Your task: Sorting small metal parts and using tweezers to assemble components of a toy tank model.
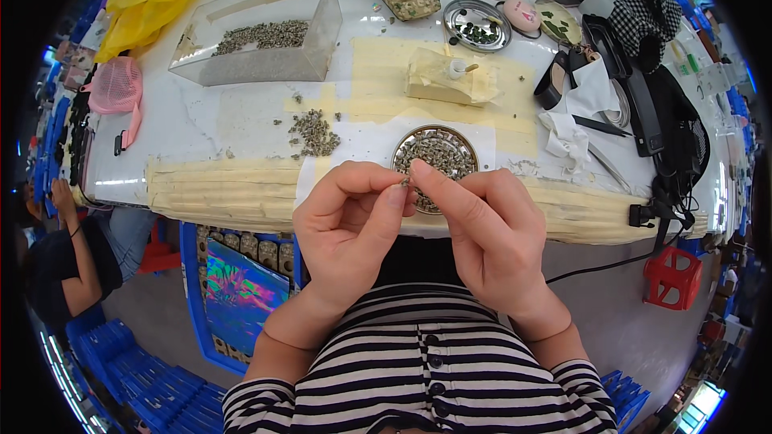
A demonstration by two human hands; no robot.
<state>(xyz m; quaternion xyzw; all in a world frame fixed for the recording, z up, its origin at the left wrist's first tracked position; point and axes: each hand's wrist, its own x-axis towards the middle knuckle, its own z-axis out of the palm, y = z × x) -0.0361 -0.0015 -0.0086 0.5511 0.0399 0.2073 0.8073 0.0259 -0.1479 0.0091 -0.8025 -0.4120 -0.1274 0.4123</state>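
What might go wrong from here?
- The tiny piece between left hand and right hand might slip and get lost among the dish's pieces.
- The dish sits near the taped table edge, right by both hands; a bump could spill it.
- The loose pile has no container; a brush could scatter it.

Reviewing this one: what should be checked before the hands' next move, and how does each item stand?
1. Left hand has a small piece at its fingers: ok.
2. Right hand gripping that piece too: cannot tell; the contact is partly hidden.
3. Piece facing the right way: cannot tell, too small.
4. Round dish upright on the table: ok.
5. Loose pile inside a container: not ok, it lies on the tabletop.
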